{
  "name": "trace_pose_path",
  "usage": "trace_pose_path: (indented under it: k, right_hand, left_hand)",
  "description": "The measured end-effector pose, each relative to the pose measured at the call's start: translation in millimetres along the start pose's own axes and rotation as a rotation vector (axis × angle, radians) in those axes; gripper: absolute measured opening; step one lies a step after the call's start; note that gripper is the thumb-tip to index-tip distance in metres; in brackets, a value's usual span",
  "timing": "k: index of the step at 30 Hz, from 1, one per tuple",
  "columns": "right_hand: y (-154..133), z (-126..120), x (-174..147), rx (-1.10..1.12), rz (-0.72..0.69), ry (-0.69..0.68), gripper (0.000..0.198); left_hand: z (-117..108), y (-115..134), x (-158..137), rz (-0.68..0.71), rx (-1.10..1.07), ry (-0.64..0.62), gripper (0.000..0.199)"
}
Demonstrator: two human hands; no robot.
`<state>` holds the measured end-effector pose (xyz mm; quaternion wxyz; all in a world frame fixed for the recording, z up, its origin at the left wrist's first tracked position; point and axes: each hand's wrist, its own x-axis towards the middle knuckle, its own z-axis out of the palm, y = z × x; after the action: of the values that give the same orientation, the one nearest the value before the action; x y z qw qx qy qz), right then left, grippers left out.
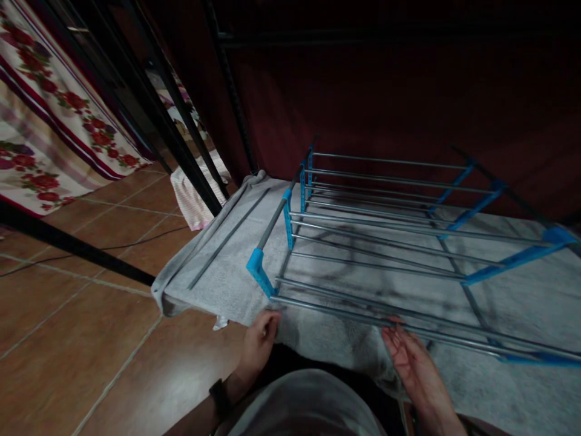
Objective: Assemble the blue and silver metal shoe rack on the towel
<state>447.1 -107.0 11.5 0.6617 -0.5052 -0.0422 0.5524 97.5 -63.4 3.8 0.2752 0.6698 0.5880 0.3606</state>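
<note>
A rack of grey metal rods [340, 313] joined by blue plastic brackets [260, 271] lies on a grey blanket. My right hand [411, 354] is at the rack's near edge, thumb and fingers closed around the front rod, palm partly turned up. My left hand [261, 339] is curled closed just below the near-left blue bracket, apart from it, and nothing shows in its fingers. A dark band circles my left wrist. On the blanket to the left of the rack lies a loose metal rod [229, 237].
The grey blanket [218, 266] covers a raised surface with its edge at the left. Dark metal posts [158, 127] rise at left, and a dark red panel [385, 103] stands behind. Floral curtains [59, 115], a striped cloth [195, 194] and a black cable [113, 247] are over the tiled floor.
</note>
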Motion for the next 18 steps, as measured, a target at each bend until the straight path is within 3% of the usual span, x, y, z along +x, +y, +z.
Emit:
trace_pose_path:
  k: [2, 4, 7, 12, 18]
  right_hand:
    - [1, -2, -1, -0.007, -0.013, -0.007, 0.033]
    - [0, -2, -2, -0.011, -0.024, -0.008, 0.030]
    - [-1, 1, -3, -0.026, -0.037, -0.004, 0.032]
    - [-1, 5, -2, -0.052, -0.070, 0.027, 0.034]
    - [3, -2, 1, -0.068, -0.089, 0.022, 0.037]
  left_hand:
    - [-11, -9, 9, -0.152, -0.074, 0.188, 0.021]
    - [-16, -6, 21, -0.160, -0.138, 0.242, 0.038]
    - [-12, 6, 39, -0.112, -0.202, 0.157, 0.052]
    - [-2, 16, 48, -0.107, -0.348, 0.088, 0.044]
    - [-5, 19, 44, -0.101, -0.385, 0.040, 0.040]
